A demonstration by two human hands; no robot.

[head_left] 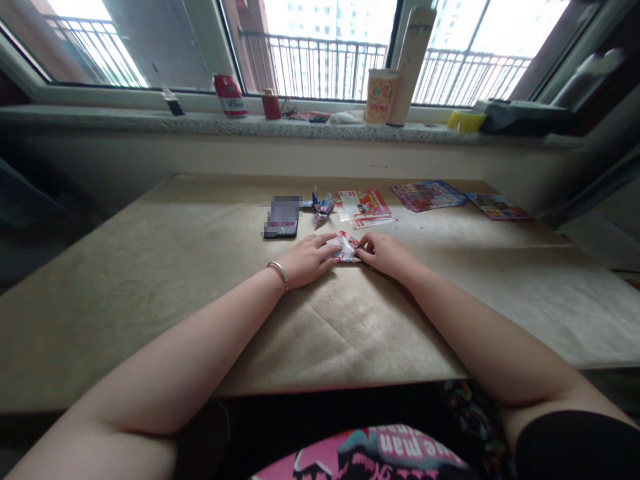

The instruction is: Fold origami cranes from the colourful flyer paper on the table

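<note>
A small piece of folded paper [345, 245], white with red and coloured print, lies on the table between my two hands. My left hand [311, 259], a silver bangle at its wrist, rests with its fingers stretched out over the paper's left side. At the right edge, my right hand [386, 256] has thumb and bent fingers pinched on the paper. Just beyond it stands a pointed folded-paper figure [323, 209], with a dark phone [283, 219] to its left. Printed sheets [367, 207], red and white, lie behind my right hand.
Further right are a stack of colourful printed sheets [429, 195] and another printed pile [499, 206]. The windowsill [195, 124] behind the table [150, 267] bears a red can [230, 97], a paper cup [381, 97], a tall cylinder [411, 67] and a yellow item [465, 121].
</note>
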